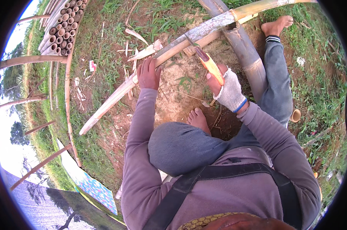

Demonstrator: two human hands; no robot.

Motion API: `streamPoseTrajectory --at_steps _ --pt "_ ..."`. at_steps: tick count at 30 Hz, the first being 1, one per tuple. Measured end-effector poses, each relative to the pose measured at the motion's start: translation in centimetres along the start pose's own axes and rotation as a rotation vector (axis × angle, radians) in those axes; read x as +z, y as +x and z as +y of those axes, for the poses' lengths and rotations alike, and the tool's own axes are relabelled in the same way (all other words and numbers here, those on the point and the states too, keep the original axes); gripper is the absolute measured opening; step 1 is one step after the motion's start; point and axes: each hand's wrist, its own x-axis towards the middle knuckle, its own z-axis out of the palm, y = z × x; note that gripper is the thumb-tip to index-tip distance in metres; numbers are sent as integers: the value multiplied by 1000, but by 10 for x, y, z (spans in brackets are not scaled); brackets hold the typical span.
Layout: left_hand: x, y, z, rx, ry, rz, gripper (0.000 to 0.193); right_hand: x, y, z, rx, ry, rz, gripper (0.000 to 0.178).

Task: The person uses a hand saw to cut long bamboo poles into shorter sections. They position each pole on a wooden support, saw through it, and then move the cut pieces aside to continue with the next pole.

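A long bamboo pole (pixel 173 50) runs slantwise across the ground in front of me, its pale, stripped end at the lower left. My left hand (pixel 149 73) grips this pole along its near edge, fingers over the top. In a white fingerless glove with a blue cuff, my right hand (pixel 229 88) is closed around the orange wooden handle of a knife (pixel 211 68). The narrow dark blade points up and left and meets the pole's near side; whether it cuts in cannot be made out.
A thicker grey bamboo log (pixel 248 61) lies under the pole at the right, beside my outstretched leg. Pale shavings (pixel 137 37) litter the grass. Cut bamboo poles are stacked (pixel 66 32) at the far left, near a bamboo frame (pixel 68 99). A patterned sheet (pixel 93 188) hangs lower left.
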Motion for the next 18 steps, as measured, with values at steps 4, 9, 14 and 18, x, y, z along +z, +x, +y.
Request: streamPoseTrajectory --at_steps 4,9,14,18 --pt "-13 -40 30 14 35 -6 55 7 -5 4 -25 28 28 32" --pt "-25 -66 32 -31 -121 -329 64 6 -8 6 -36 14 -14 33" --pt "-26 -42 -15 -162 16 14 77 8 -9 10 -44 58 41 41" --pt "-35 -13 -63 -279 285 -151 90 10 -8 10 -66 41 58 50"
